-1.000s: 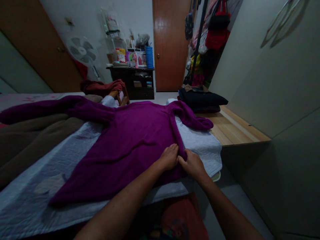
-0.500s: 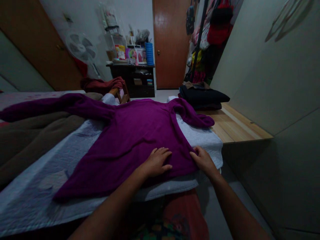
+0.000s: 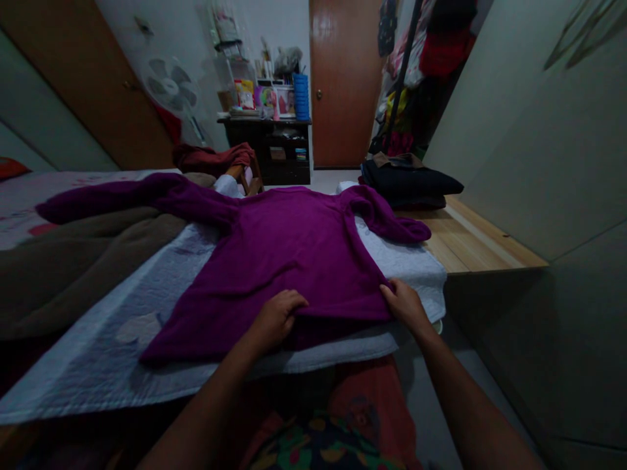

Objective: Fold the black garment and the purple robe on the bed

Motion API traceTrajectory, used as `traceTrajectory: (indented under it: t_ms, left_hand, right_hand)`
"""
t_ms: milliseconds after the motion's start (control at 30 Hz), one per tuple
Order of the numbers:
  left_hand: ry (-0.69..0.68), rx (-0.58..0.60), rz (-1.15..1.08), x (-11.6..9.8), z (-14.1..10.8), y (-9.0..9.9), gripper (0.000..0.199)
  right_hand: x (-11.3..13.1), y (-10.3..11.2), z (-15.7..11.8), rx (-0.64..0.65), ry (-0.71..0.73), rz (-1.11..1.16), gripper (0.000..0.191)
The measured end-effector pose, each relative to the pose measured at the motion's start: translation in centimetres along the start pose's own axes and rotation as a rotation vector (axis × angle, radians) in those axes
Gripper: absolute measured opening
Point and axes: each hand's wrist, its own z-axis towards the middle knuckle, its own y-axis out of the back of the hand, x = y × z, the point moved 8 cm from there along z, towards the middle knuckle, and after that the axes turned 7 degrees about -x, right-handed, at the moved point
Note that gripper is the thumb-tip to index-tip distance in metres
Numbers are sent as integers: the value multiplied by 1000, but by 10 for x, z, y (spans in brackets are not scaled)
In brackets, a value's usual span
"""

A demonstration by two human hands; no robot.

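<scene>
A purple long-sleeved shirt (image 3: 294, 254) lies spread on a pale quilted cloth (image 3: 186, 274), its neck pointing away from me and its hem near me. One sleeve stretches out to the left; the other bends down on the right. My left hand (image 3: 277, 316) is closed on the hem near its middle, lifting the upper layer slightly so a dark gap shows beneath. At the right corner of the hem, my right hand (image 3: 405, 303) pinches the fabric between thumb and fingers.
Brown cloth (image 3: 93, 261) lies under the left sleeve. A stack of folded dark clothes (image 3: 409, 179) rests on a wooden board (image 3: 470, 241) at the right. Farther back are a fan (image 3: 171, 85), a dark shelf (image 3: 267, 150) and a door (image 3: 345, 85).
My left hand, earlier lying flat on the shirt, has moved left and closed on the hem, raising its edge. The right hand keeps its hold at the corner. The view has shifted slightly.
</scene>
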Motion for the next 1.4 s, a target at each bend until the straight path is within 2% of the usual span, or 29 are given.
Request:
traceTrajectory:
  t_ms: [100,233,300,400,533,600,667,733,833,900,1000,1100,1233,1300,1400]
  left_hand:
    - [-22,-2,2,-6,-4,-2,42]
    - [-83,185,61,-15,-6,-34,37]
    - [-94,224,83,-16,-5,-45,34]
    - [-76,242,40,-18,-6,-45,31]
    - [-77,253,-191,-21,-6,-25,30]
    - [-52,154,-237,-12,-3,-6,28]
    - [41,-6,-103,12,-1,15,27]
    - [190,-131,177,45,-7,36,26]
    - [407,-140,552,88,-28,55,29]
    - [460,-106,655,104,-40,58,32]
    - [450,-112,700,111,-48,59,23]
    - [399,-141,679,110,-48,60,12]
    - [303,-212,617,103,-52,73,11]
    - [292,-197,607,103,-57,78,12]
    - [327,-91,608,107,-62,73,12]
  right_hand:
    - [0,-2,0,-7,-1,-105,30]
    - [0,-1,-1,60,9,-233,32]
    - [3,6,0,84,30,-272,32]
    - [15,19,12,63,73,-270,39]
    - [48,25,44,11,165,-267,41]
    - [61,18,64,13,172,-310,40]
    - [70,10,80,3,145,-354,41]
    - [73,2,92,-13,99,-387,42]
    - [74,-6,99,-17,61,-417,38]
    - [78,-8,98,-18,80,-435,34]
    - [83,-5,94,-58,116,-459,33]
    - [82,1,91,-100,97,-466,32]
    - [83,6,84,-171,113,-472,29]
    - [95,8,78,-233,160,-490,28]
    - [130,-3,63,-270,272,-434,31]
